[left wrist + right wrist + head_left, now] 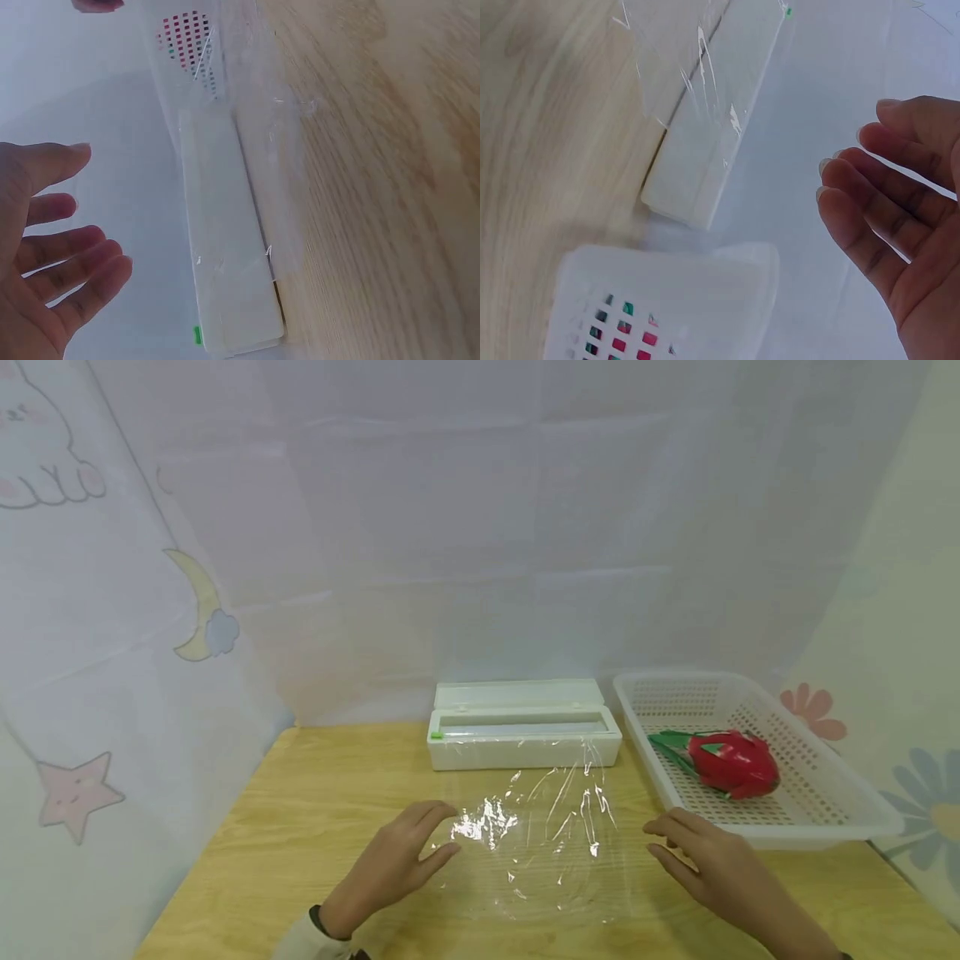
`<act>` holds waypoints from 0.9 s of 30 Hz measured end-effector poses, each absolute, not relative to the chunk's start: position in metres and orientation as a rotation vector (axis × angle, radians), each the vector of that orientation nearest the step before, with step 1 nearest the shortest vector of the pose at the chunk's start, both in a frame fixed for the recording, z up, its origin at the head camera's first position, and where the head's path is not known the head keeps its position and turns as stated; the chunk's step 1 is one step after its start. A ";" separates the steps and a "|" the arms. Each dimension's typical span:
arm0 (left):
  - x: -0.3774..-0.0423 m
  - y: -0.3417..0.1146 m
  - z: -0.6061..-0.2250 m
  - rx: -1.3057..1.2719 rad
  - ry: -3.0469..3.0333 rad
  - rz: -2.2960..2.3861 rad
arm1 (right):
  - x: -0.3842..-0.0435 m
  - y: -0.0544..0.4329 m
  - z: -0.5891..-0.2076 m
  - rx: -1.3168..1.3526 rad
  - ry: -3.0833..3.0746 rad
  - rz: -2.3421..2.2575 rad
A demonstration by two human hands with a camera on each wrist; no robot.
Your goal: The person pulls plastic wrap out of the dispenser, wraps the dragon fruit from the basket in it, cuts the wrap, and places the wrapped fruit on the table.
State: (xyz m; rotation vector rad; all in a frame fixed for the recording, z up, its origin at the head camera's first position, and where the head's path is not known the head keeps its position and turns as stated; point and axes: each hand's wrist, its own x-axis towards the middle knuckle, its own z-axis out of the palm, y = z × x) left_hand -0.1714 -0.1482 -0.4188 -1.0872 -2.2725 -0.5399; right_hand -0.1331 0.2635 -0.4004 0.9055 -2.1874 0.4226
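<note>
A sheet of clear cling film stretches toward me from a white cling film dispenser, whose lid stands up. At the film's left edge is my left hand, thumb and fingers apart with nothing gripped. My right hand hovers to the right of the sheet, near the basket, its fingers loosely bent around no object. Both wrist views show the left hand and right hand with relaxed fingers, away from the dispenser. Whether the left fingertips touch the film, I cannot tell.
A white perforated basket stands at the right, holding a red dragon fruit with green leaves. A green slider sits at the dispenser's left end. Behind the wooden table hangs a pale cloth.
</note>
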 end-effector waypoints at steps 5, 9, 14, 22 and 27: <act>-0.176 -0.149 -0.418 -1.070 -2.269 -0.551 | -0.135 0.270 -0.395 0.881 -2.159 0.392; -0.182 -0.151 -0.417 -1.061 -2.247 -0.551 | -0.135 0.276 -0.391 0.843 -2.158 0.357; -0.187 -0.153 -0.417 -1.050 -2.239 -0.559 | -0.136 0.282 -0.388 0.799 -2.165 0.318; -0.195 -0.154 -0.415 -1.042 -2.256 -0.575 | -0.142 0.291 -0.388 0.756 -2.145 0.306; -0.200 -0.154 -0.416 -1.028 -2.246 -0.572 | -0.145 0.296 -0.387 0.754 -2.113 0.301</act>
